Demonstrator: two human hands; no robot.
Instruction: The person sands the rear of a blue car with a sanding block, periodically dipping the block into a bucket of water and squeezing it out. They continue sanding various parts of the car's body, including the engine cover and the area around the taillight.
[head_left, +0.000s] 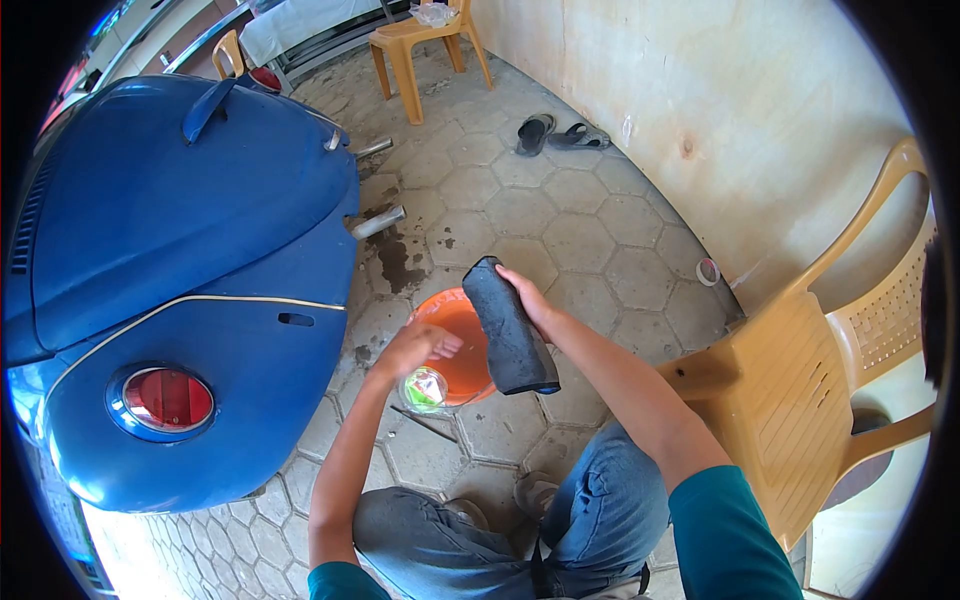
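Observation:
My right hand [527, 297] grips a dark grey, oblong piece with black edging [512, 330] along its right side. The piece is tilted and overlaps the right part of an orange bucket [432, 303]. Brownish-orange liquid [460, 350] fills the bucket. Over its left side is my left hand [420, 347], fingers loosely bent and apart, with nothing seen in them. Just below that hand, at the bucket's near left rim, sits a clear container with a green and white label [424, 388].
A blue car body [200, 250] with a red tail light [168, 399] stands at left. Close on my right is a tan plastic chair [770, 410]. Sandals [560, 135] lie by the wall [740, 110]; another chair [420, 45] stands farther back. Hexagonal pavers [520, 210] cover the ground.

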